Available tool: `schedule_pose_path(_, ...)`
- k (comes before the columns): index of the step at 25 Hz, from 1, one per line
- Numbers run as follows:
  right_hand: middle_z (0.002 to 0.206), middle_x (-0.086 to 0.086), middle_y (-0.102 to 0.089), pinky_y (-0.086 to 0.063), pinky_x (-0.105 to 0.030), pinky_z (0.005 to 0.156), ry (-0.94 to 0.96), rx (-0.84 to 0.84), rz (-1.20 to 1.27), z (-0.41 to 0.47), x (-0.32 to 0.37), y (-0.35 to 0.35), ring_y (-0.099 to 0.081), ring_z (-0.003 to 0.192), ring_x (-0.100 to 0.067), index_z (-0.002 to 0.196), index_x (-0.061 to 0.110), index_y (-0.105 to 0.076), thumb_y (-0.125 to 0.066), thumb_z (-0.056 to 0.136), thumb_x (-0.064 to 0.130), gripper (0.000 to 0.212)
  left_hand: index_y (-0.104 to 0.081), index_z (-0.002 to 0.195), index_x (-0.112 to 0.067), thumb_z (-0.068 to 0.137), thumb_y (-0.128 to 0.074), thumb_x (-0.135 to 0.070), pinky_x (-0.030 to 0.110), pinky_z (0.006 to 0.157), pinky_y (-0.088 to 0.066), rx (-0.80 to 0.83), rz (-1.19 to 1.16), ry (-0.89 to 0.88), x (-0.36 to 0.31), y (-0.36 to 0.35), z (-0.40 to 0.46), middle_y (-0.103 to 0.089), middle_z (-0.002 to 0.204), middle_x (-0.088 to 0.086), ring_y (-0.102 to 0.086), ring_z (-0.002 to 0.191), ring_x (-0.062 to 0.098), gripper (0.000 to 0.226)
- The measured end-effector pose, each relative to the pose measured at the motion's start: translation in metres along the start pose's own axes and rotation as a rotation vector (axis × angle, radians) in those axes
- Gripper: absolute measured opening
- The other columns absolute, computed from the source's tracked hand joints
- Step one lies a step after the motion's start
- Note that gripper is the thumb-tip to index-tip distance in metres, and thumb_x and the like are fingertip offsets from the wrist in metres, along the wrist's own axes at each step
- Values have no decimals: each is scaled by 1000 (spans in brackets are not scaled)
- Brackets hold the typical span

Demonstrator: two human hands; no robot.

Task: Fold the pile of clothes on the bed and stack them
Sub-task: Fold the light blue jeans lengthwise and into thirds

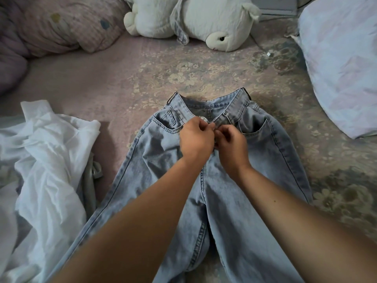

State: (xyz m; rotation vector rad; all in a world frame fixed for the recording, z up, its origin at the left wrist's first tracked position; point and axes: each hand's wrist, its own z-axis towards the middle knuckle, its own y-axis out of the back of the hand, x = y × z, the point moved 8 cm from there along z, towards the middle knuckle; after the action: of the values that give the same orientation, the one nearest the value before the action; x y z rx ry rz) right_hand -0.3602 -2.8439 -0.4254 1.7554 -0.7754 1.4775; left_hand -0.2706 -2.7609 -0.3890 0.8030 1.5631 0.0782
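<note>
Fingers [211, 127] of both hands are curling in at the fly of the jeans [255, 180], just below the open waistband. The left hand [195, 137] and right hand [231, 145] are meeting knuckle to knuckle, each pinching denim at the button, apparently fastening it. Both are lying equally near the closure, which is sitting directly under the fingertips. The jeans are lying front up on the bed [122, 78], long axis running away from the person, waistband pointing toward the plush toy [204, 19], legs trailing back under the forearms. A white garment [47, 150] is lying crumpled to the left.
</note>
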Motion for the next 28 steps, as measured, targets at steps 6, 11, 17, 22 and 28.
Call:
schedule_pose_path(6,70,-4,-51,-48,-24,62,-289,-35,493,-1,-22,-12,-49,62,-11,74,12,-52,-51,95,2,23,-56,73,-16,88,-66,-22,37,76,-55,40,-200,136,21,-9,20,-62,72,3,-63,75,26,19)
schedule_pose_path(11,77,-5,-60,-43,-25,57,-348,-136,262,19,-31,7,-54,67,-16,92,8,-65,-55,93,6,10,-60,124,-14,98,-48,-14,32,91,-46,127,138,-199,8,-2,29,-64,115,8,-59,104,25,29)
schedule_pose_path(17,158,-9,-11,-17,-47,113,35,184,-1143,73,-34,38,-10,144,-30,149,29,-24,-36,101,35,50,-5,151,-35,103,-27,-37,61,113,-4,285,887,-260,57,8,85,4,160,-3,6,147,21,53)
schedule_pose_path(22,149,10,38,6,-75,101,-300,498,-1371,83,-96,63,32,139,-27,136,58,23,-10,82,79,66,24,137,-57,81,-6,-78,76,101,3,521,1130,-160,128,-15,97,34,150,-14,29,140,30,67)
schedule_pose_path(28,148,10,40,3,-77,100,-316,451,-1401,86,-95,74,32,139,-25,133,57,29,-4,77,83,69,26,137,-56,75,-6,-84,78,98,5,378,1032,-138,124,-16,94,32,153,-11,30,139,32,75)
